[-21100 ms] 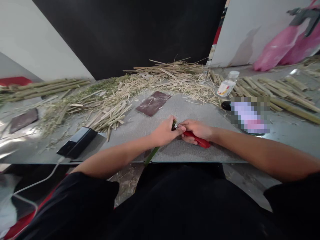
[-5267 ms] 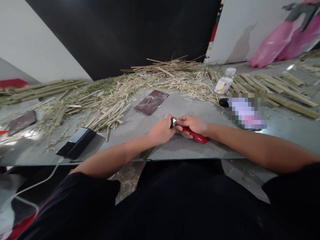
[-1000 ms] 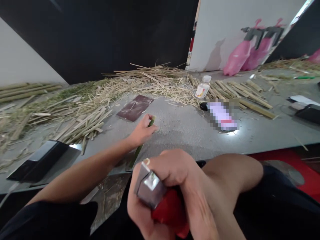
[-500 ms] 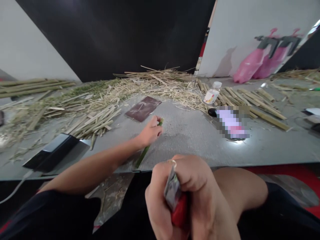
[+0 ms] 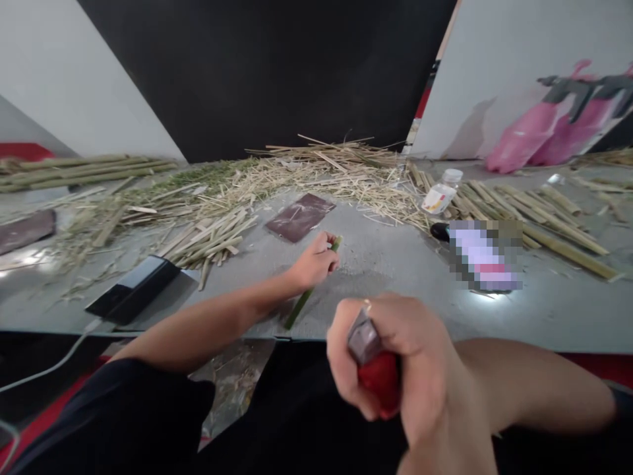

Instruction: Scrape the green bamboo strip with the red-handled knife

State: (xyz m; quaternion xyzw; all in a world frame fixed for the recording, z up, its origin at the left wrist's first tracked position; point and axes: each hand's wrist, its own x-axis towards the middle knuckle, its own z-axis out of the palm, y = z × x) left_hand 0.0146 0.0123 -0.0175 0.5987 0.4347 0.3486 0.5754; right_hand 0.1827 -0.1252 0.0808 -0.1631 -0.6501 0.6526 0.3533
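Observation:
My left hand (image 5: 315, 264) grips a thin green bamboo stick (image 5: 299, 308) that lies slanted on the grey table (image 5: 395, 264), its near end reaching the front edge. My right hand (image 5: 395, 369) is raised close to the camera, in front of my body. It is closed around a red-handled cutter (image 5: 376, 369) whose metal head points up and to the left. The two hands are well apart.
A brown sheet of sandpaper (image 5: 299, 217) lies just beyond my left hand. Split bamboo strips and shavings (image 5: 212, 231) cover the back and left. A black box with a white cable (image 5: 131, 295) sits at left. At right lie a small bottle (image 5: 442, 194), a blurred phone (image 5: 482, 255) and bamboo poles (image 5: 544, 211).
My right hand with the cutter has left the stick and come up close to the camera; over the last second it drifted right. My left hand stays on the stick.

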